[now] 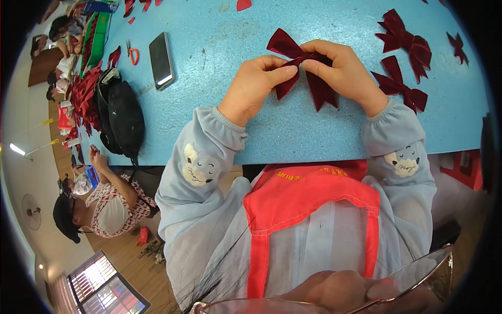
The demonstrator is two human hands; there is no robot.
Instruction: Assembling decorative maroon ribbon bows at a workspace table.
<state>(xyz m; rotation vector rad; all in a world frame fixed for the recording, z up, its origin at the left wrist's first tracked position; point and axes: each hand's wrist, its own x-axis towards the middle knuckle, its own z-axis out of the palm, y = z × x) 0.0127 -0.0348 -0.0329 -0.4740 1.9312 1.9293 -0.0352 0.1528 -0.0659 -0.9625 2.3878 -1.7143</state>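
Observation:
A dark red velvet bow [319, 88] is held just above the blue table, its two tails hanging toward me. My left hand [257, 83] pinches it at the left of its centre, thumb and fingers closed. From the right, my right hand [340, 68] grips the same bow near the knot, the thumb pressed close to the left thumb. My fingers partly cover the right loop. To the right lie more dark red bows: a lone bow [401, 85] near my right wrist, a bunch of bows [405, 43] farther back, and a small bow [458, 48] at the far right.
On the blue table [209, 120], a phone [161, 61] and orange-handled scissors [133, 53] lie at the left. A black bag [124, 112] sits at the left edge beside piled red ribbon pieces [86, 97]. A green crate [97, 36] stands beyond. Other people sit along the left.

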